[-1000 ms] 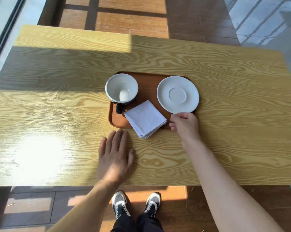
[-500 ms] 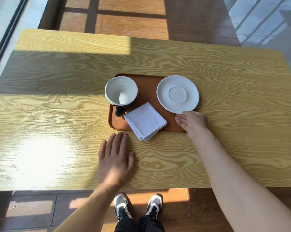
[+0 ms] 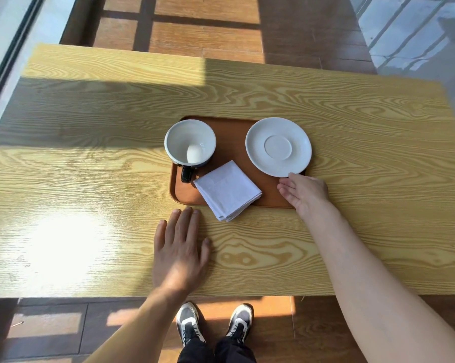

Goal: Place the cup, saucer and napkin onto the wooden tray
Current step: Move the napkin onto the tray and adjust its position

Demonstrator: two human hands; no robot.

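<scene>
A brown wooden tray [image 3: 234, 142] lies in the middle of the table. On its left end stands a dark cup [image 3: 190, 142] with a white inside, its handle toward me. A white saucer [image 3: 278, 146] rests on the tray's right end and overhangs the right rim. A folded white napkin [image 3: 227, 189] lies on the tray's near edge, one corner sticking out over the table. My right hand [image 3: 303, 191] is at the tray's near right corner, fingers apart, fingertips just below the saucer's near rim. My left hand [image 3: 180, 247] lies flat on the table in front of the tray, holding nothing.
The light wood-grain table [image 3: 378, 179] has its near edge just behind my left wrist. A bright sun patch covers the table's near left. My shoes [image 3: 213, 326] stand on the brown plank floor below. A window frame [image 3: 9, 61] runs along the left.
My right hand has slid right from the saucer's near rim to the tray's near right corner and opened. My left hand stays flat on the table.
</scene>
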